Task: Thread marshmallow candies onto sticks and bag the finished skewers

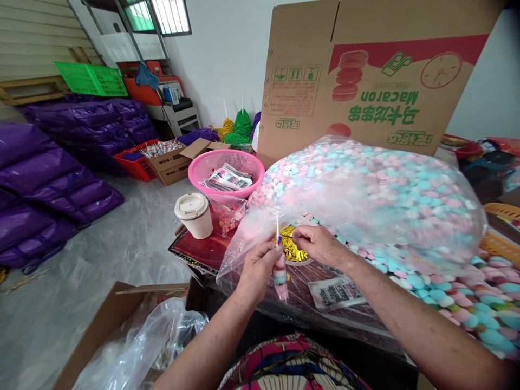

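My left hand (259,266) is closed around the neck of a small clear bag of pink, white and blue marshmallows (280,275). A white stick (278,223) rises from the top of that bag. My right hand (319,244) pinches a thin twist tie by one end, its other end reaching to the bag's neck. Just behind my hands, a round bowl holds gold twist ties (295,250). A printed flat packet (336,293) lies on the table to the right of the bag.
A large clear sack of pastel marshmallows (406,189) covers the table's right side, before a tall cardboard box (304,65). Further left are a pink basket (195,168) with packets and a lidded cup (195,216). An open carton (97,325) with plastic stands at lower left.
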Tool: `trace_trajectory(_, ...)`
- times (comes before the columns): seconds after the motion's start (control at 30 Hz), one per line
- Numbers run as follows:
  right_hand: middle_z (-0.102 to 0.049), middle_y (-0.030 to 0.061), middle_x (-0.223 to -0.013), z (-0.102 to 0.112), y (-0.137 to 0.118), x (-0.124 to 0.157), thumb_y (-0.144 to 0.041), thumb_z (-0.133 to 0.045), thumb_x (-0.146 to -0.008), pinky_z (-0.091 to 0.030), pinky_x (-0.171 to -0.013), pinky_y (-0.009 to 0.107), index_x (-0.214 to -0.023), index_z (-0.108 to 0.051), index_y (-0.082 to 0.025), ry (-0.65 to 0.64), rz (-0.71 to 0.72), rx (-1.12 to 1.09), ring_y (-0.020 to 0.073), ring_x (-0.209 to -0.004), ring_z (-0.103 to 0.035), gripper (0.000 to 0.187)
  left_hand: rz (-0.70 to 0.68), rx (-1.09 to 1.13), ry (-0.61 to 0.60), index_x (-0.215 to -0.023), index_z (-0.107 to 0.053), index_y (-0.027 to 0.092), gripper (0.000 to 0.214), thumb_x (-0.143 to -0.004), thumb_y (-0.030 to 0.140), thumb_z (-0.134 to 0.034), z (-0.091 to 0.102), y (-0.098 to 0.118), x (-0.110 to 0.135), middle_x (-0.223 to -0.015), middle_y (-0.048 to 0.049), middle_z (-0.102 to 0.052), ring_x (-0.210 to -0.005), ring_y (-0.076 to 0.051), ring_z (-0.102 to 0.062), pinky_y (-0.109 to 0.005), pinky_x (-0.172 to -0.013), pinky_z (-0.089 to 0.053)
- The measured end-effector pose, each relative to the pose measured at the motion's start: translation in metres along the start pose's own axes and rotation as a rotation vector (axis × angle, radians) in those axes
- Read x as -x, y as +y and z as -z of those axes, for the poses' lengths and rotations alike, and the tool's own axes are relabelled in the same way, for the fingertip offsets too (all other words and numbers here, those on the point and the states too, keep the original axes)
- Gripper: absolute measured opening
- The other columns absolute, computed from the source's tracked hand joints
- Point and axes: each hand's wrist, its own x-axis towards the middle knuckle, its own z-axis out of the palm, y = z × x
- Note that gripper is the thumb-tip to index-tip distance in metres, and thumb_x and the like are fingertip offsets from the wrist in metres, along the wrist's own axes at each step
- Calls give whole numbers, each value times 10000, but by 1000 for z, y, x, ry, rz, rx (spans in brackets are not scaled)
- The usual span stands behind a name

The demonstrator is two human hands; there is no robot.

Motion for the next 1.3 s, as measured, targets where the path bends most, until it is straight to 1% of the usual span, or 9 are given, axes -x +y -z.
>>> trace_trajectory(0.1,-591,-14,-651,1,-6,-1,-188,-446,-821,-372,-557,207,-765,-629,-179,-28,33,58,118,-614,-530,192,-24,84,-14,-549,-569,149,259,-670,353,-674,-5,7,-18,-501,33,-505,-398,-56,-418,-185,-403,-321)
trace_trajectory(0.27,-619,69,-754,6,3,-10,-109,-467,-812,-399,-672,283,-695,-624,-160,6,5,207,191,-732,-566,203,-169,170,112,-545,-572,136,230,-643,304,-696,3,8,-27,-508,25,-531,-430,-60,-454,-184,-443,-375)
trace_trajectory(0.43,-613,112,-1095,0,-13,-10,-209,-459,-870,-424,-832,325,-1010,-617,-175,67,36,154,234,-1014,-540,214,-161,196,125,-551,-576,136,223,-654,297,-691,5,4,-19,-502,30,-531,-429,-51,-456,-174,-447,-373)
trace_trajectory(0.53,-667,41,-866,-8,-27,2,-279,-429,-890,-467,-676,261,-947,-633,-179,31,13,-62,172,-794,-595,234,-135,176,94,-582,-594,135,218,-667,312,-688,-1,4,-13,-491,36,-511,-415,-49,-442,-169,-424,-348)
trace_trajectory(0.7,-569,-2,-612,-3,-22,45,-380,-409,-898,-385,-482,225,-781,-603,-166,145,-91,-311,102,-496,-469,311,-18,121,45,-675,-643,108,236,-657,337,-696,-11,0,-2,-526,16,-530,-448,-59,-447,-175,-427,-352)
trace_trajectory(0.87,-547,-19,-613,4,-26,87,-400,-364,-913,-348,-459,215,-1015,-545,-175,24,15,-526,88,-477,-432,306,105,40,-137,-622,-587,130,265,-684,376,-663,-27,-13,8,-519,30,-522,-376,-59,-433,-187,-380,-318)
trace_trajectory(1.0,-456,-67,-482,1,-33,96,-448,-352,-911,-304,-430,202,-815,-466,-198,61,-90,-666,77,-421,-384,291,147,-28,-187,-615,-551,143,293,-672,405,-669,-38,-16,14,-512,39,-512,-354,-61,-441,-183,-358,-311)
trace_trajectory(1.17,-469,-59,-443,4,-23,99,-477,-372,-880,-274,-400,187,-683,-435,-200,-130,-211,-660,65,-383,-353,345,151,-141,-243,-653,-534,160,308,-710,451,-617,-42,-18,18,-501,50,-504,-290,-73,-433,-194,-310,-273)
trace_trajectory(1.3,-421,-65,-378,-3,-14,100,-427,-394,-864,-243,-383,180,-630,-469,-189,-130,-302,-683,58,-349,-336,343,111,-258,-276,-627,-514,158,282,-753,404,-575,-43,-25,23,-490,50,-495,-295,-65,-441,-186,-326,-254)
